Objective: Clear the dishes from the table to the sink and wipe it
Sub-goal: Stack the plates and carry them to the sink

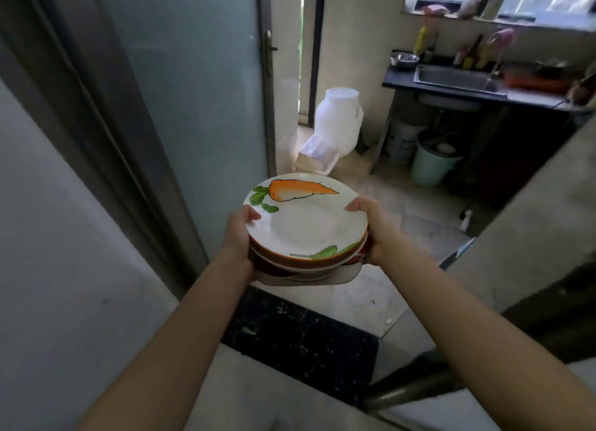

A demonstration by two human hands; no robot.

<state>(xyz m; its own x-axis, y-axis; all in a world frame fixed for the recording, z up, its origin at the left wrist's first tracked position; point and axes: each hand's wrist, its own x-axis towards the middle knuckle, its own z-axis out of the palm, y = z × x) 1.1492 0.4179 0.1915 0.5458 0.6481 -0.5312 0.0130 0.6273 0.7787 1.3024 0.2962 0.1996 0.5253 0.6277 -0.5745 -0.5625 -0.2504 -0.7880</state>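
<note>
I carry a stack of plates (pixel 303 230) in front of me at a kitchen doorway. The top plate is white with an orange carrot and green leaves painted on it. My left hand (pixel 238 234) grips the stack's left rim, thumb on top. At the right rim my right hand (pixel 374 230) holds it the same way. The steel sink (pixel 458 79) is set in a dark counter at the far right, well ahead of the plates. The table is out of view.
A frosted glass door (pixel 193 92) stands to the left. On the floor ahead sit a white plastic jug (pixel 338 121), a box (pixel 317 161) and a green bucket (pixel 430 166) under the counter. Bottles (pixel 467 56) and a metal bowl (pixel 403 59) crowd the counter. A dark threshold (pixel 300 337) lies below.
</note>
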